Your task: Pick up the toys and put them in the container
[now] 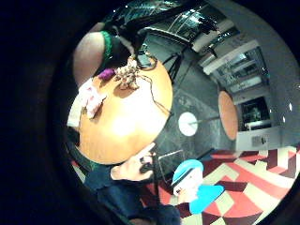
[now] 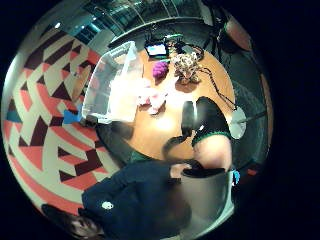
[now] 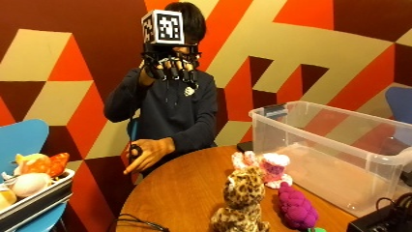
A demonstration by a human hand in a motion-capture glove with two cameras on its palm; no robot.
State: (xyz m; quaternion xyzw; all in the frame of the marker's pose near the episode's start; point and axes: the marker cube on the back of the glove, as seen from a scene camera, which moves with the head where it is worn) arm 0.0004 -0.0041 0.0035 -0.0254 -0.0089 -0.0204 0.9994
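The round wooden bench carries everything, and nothing on it is in hand yet. Largest is the clear plastic container, standing open and lidless at the bench's far side, so toys could be dropped straight in from above; it looks empty. Just beside its near wall lies the pink-and-white plush toy, close enough that moving it would be a short lift. In front of that sits the leopard plush, upright, and next to it the purple grape-like toy lies on the wood, both near the bench's front edge and within easy reach of the seated person. The gloved right hand is raised up in front of the person's head, well apart from all the toys, its fingers hanging loosely downward, so the grip is spread and holds nothing. The bare hand rests at the bench edge around a small dark object, probably unrelated to the toys.
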